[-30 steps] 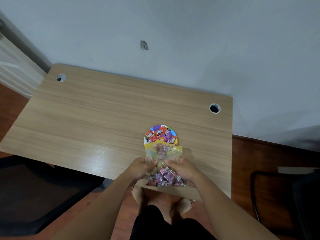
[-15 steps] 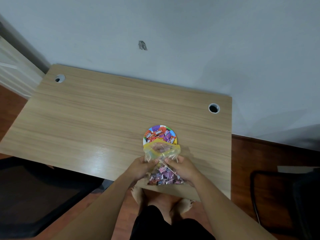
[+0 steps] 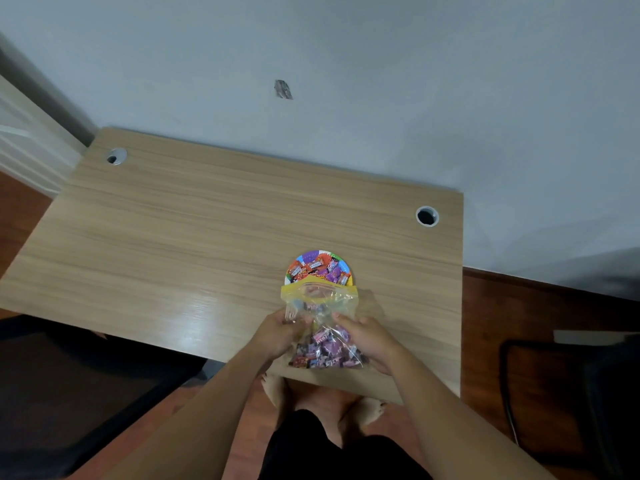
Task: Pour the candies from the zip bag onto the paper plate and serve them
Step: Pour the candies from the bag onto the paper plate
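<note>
A clear zip bag (image 3: pixel 320 301) with a yellow top strip lies near the table's front edge, its mouth over the near rim of a colourful paper plate (image 3: pixel 310 255). Wrapped orange and purple candies (image 3: pixel 320 269) lie on the plate. More purple candies (image 3: pixel 325 351) fill the bag's lower part. My left hand (image 3: pixel 277 332) grips the bag's left side and my right hand (image 3: pixel 369 337) grips its right side. The plate's near half is hidden by the bag.
The wooden table (image 3: pixel 194 237) has a cable hole at the back left (image 3: pixel 116 156) and one at the back right (image 3: pixel 427 215). A wall stands right behind it. A dark chair (image 3: pixel 571 393) is at the right. My bare feet show below the table edge.
The bag's mouth has flattened and widened a little over the plate's near rim. Both hands keep their hold at the bag's sides, barely shifted.
</note>
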A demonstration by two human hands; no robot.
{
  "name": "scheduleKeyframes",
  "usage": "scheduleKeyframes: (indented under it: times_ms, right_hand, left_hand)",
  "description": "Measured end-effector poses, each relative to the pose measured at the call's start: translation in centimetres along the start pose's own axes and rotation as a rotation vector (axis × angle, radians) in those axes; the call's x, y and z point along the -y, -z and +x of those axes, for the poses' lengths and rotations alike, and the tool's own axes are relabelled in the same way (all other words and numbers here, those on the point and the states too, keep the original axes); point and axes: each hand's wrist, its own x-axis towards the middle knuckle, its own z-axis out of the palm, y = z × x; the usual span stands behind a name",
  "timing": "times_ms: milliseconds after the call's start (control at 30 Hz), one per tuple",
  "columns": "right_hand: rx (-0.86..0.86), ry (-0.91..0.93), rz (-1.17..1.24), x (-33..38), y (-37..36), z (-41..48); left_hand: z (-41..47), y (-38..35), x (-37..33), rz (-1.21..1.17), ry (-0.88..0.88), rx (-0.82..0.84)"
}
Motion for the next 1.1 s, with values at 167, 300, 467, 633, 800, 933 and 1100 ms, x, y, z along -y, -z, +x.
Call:
scheduleKeyframes:
  times_ms: [167, 300, 467, 633, 800, 933, 1100]
  right_hand:
    - [-0.001, 0.001, -0.038, -0.5, 0.3, 0.5]
    - [-0.029, 0.012, -0.049, -0.8, 0.1, 1.0]
    - [0.007, -0.024, 0.042, -0.4, 0.3, 0.7]
    - [0.029, -0.046, 0.082, -0.2, 0.3, 1.2]
    - [0.048, -0.072, 0.14, -0.4, 0.0, 1.9]
    - [0.069, -0.081, 0.152, -0.2, 0.1, 1.5]
    - [0.08, -0.048, 0.145, -0.8, 0.0, 1.5]
  left_hand:
    - [-0.1, -0.1, -0.1, 0.013, -0.026, 0.034]
    - [-0.1, -0.2, -0.3, -0.004, -0.026, 0.056]
    - [0.1, -0.1, -0.6, 0.049, 0.017, 0.034]
    - [0.7, 0.1, -0.5, 0.037, 0.026, 0.004]
    - [0.8, 0.0, -0.5, 0.027, 0.039, -0.009]
    - [0.6, 0.3, -0.4, 0.03, 0.05, 0.02]
    - [0.4, 0.5, -0.3, 0.018, 0.081, 0.077]
